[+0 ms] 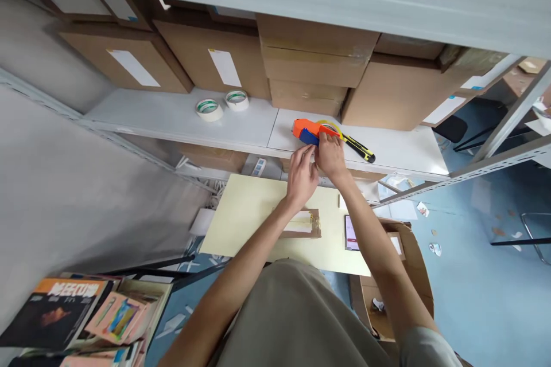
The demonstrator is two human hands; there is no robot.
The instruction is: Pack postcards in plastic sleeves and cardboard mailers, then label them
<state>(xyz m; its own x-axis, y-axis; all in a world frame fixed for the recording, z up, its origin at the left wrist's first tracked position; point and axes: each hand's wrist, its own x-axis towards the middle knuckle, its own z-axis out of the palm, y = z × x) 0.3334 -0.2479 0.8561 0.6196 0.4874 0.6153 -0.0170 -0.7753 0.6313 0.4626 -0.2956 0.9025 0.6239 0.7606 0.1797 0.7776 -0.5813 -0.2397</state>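
Both of my hands reach to the front of the grey shelf [163, 116]. An orange and blue tape dispenser [305, 129] lies there, a yellow ring showing behind it. My right hand [330, 155] is closed over the dispenser's right part, its fingertips partly hidden. Close beside it, my left hand [302, 175] has curled fingers at the lower edge of the blue part; whatever is between them is hidden. A black and yellow utility knife [358, 148] sticks out to the right of my right hand.
Two tape rolls [209, 109] stand on the shelf's left half, before cardboard boxes [307, 63]. Below is a pale yellow table [241, 206] with a small cardboard package [299, 225] and a phone [351, 233]. An open carton [415, 266] stands right; stacked books [51, 312] lie lower left.
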